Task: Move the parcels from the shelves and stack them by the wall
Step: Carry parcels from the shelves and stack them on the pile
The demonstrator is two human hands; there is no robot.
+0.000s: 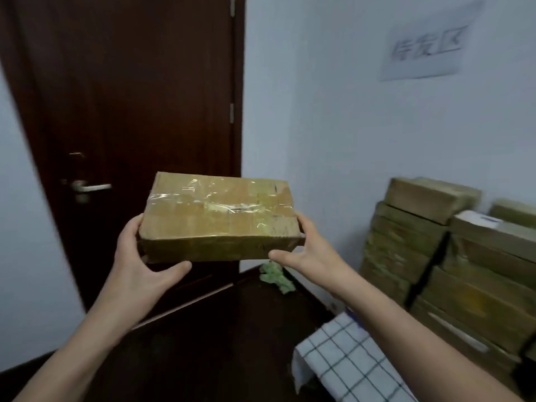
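A dark wooden door (pixel 130 97) fills a pale-walled corner. In front of it, the left hand (pixel 136 256) and the right hand (pixel 310 250) each curl round one end of a taped cardboard parcel (pixel 220 219), holding it level in mid-air. Stacked parcels (pixel 412 242) stand against the wall (pixel 348 111) at right.

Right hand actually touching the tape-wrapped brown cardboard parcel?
Touching. Head view: the right hand grips the right end of the tape-wrapped brown cardboard parcel, thumb on the top edge, fingers curled underneath.
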